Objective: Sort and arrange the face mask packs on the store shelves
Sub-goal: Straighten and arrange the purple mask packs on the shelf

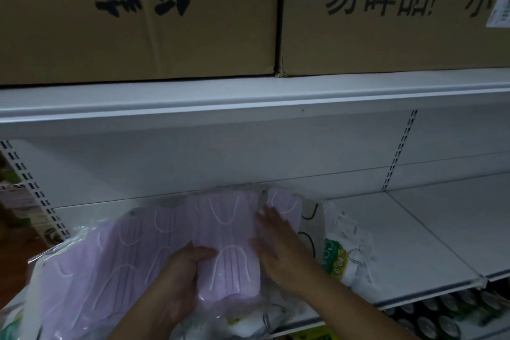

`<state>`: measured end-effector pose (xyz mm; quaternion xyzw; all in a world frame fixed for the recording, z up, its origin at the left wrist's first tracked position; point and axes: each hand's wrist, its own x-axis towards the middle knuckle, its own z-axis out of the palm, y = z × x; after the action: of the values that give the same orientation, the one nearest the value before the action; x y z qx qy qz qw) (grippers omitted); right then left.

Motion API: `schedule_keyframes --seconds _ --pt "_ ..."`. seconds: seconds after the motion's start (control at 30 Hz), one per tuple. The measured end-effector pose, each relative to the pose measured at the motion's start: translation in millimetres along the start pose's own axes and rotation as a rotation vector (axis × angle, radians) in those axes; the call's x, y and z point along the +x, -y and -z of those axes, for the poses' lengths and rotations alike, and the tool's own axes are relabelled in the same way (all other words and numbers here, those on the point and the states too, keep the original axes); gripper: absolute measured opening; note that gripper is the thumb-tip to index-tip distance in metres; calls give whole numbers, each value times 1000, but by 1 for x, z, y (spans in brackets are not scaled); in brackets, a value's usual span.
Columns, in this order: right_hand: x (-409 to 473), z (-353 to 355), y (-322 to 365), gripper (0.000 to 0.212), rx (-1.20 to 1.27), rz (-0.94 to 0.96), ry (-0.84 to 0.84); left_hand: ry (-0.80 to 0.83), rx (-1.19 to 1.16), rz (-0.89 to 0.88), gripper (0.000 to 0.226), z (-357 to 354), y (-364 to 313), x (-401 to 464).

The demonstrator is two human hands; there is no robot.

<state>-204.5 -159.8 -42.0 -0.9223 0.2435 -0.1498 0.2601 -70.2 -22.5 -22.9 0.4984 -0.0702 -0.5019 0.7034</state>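
While the lilac mask packs [220, 223] lie overlapped in a loose fan across the white shelf [430, 232], we read the spread as a row half laid: each clear-wrapped pack leans on its neighbour, running from about 8 o'clock of the frame centre up to about 5 o'clock near the back panel, likely so faces and ear loops show to a shopper. Nearest pack [234, 270] sits at the front of the fan, around 6 o'clock; we hold it between both hands. Left hand [182, 265]: fingers curled over the pack's left edge, thumb side tucked under the film, a pinch-like clench on that pack, not wide. Right hand [278, 246]: fingers straight and spread, palm laid flat on the wrapping at the pack's right side, pressing rather than grasping, presumably to steady the pile while the left hand squares the edge. At 3 o'clock of the right hand, touching the fan, lie white packs with green labels [339, 254], a different sort, with black loops showing in one pack behind them; more of the same kind show under our forearms at the shelf lip, so sorting is not finished in our judgement. Beyond them, toward 3 o'clock, bare shelf. Below the lip at 5 o'clock, dark cans [430, 320] on the lower tier. At 12 o'clock, the upper shelf [248, 102] carries two cardboard cartons [138, 22] with black printed characters. Slotted upright [36, 188] at 9 o'clock.
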Motion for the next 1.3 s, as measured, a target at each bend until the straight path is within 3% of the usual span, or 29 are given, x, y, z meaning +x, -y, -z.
schedule_keyframes --seconds 0.1,0.17,0.33,0.43,0.53,0.6,0.7,0.8,0.87,0.93,1.03,1.1,1.2,1.3 --pt "17 -2 -26 78 -227 -275 49 -44 36 -14 26 8 -3 -5" --pt "20 -9 -38 79 -287 -350 129 -75 60 -17 20 10 -6 -8" --pt "22 -10 -39 41 -379 -278 -48 -81 75 -5 24 20 -9 -11" --pt "12 5 -27 28 -226 -303 -192 -79 79 -6 21 22 -9 -10" --pt "-10 24 3 14 89 -242 -333 -52 93 -22 27 19 -6 -6" --pt "-26 27 29 27 172 -99 -243 -22 117 -11 29 10 -2 -3" --pt "-43 14 45 59 -148 90 -60 17 59 39 25 -16 5 0" --pt "-59 14 42 62 -208 18 -15 117 -44 113 43 -37 14 4" --pt "-74 13 35 61 -167 -37 -24 211 -5 186 33 -46 26 6" --pt "-92 12 31 58 -11 -151 -128 273 15 265 27 -54 42 8" --pt "-120 17 26 56 491 -530 -463 303 77 357 23 -77 60 5" --pt "-135 23 17 45 825 -749 -494 325 104 405 30 -94 74 1" --pt "-159 35 9 25 1084 -807 -546 345 142 451 38 -118 96 -7" --pt "-188 52 -6 29 1258 -813 -579 367 177 462 38 -145 119 -16"
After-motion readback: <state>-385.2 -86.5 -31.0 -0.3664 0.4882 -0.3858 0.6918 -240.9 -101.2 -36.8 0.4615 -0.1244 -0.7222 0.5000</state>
